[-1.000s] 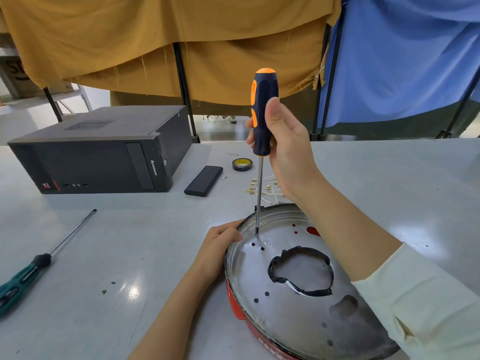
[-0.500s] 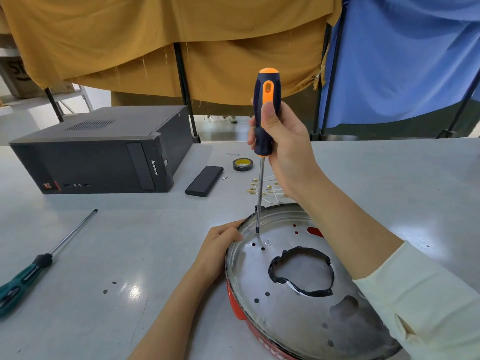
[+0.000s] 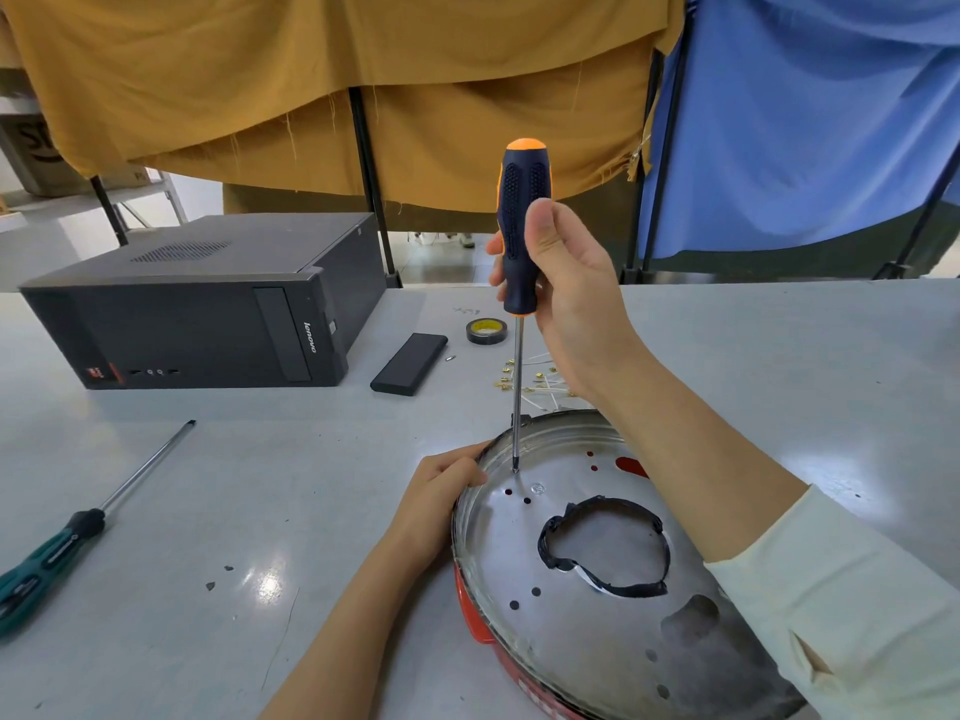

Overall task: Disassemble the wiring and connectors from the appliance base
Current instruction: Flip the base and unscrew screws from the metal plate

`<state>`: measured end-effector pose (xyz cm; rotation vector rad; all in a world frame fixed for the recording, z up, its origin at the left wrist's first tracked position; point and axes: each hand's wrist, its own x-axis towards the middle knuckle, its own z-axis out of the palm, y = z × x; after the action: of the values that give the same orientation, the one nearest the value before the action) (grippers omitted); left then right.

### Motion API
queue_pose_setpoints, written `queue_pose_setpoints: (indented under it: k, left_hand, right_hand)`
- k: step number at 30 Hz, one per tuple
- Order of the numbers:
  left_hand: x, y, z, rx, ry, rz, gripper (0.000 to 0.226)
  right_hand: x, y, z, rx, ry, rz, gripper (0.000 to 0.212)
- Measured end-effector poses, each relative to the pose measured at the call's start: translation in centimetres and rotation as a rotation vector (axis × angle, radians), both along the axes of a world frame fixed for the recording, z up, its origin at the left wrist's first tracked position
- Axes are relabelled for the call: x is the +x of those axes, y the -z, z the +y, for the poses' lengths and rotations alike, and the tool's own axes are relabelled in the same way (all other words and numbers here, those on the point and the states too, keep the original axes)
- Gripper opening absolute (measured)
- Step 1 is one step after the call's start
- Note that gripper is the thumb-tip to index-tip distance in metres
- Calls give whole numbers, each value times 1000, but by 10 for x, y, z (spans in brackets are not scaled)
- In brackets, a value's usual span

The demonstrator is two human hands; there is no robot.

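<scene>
While the right hand [image 3: 563, 283] grips the black-and-orange handle of one screwdriver [image 3: 521, 226] held upright, its tip rests on the metal plate of the appliance base [image 3: 613, 641] near the plate's far left rim. The left hand [image 3: 441, 498] curls its fingers over that same rim. The one appliance base, round with a red body under the silver plate, sits at the near edge of the table [image 3: 260, 485], toward its right side. The plate carries one large irregular opening edged in black tape [image 3: 605, 545] and several small round holes. Just beyond the base lies a loose cluster of white wires with brass connectors [image 3: 535, 381], partly hidden behind the right wrist, so they cannot be counted. A second screwdriver [image 3: 78, 527], green-handled, lies near the left edge. Toward the far left stands one black computer case [image 3: 208, 309]; beside it lie one flat black rectangular block [image 3: 409, 363], one small screw [image 3: 450, 358] and one roll of tape [image 3: 487, 331].
</scene>
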<state>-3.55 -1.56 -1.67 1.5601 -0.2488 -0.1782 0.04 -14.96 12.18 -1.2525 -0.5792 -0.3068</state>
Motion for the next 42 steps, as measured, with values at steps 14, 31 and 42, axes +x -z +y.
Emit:
queue_pose_setpoints:
  k: [14, 31, 42]
  left_hand:
    - [1, 2, 1, 28, -21, -14, 40]
    - [0, 1, 0, 41, -48, -6, 39]
    - [-1, -2, -1, 18, -22, 11, 38]
  right_hand:
    - [0, -2, -3, -19, -29, 23, 29]
    - [-2, -5, -4, -26, -104, 63, 37]
    - [-4, -2, -3, -7, -46, 93, 35]
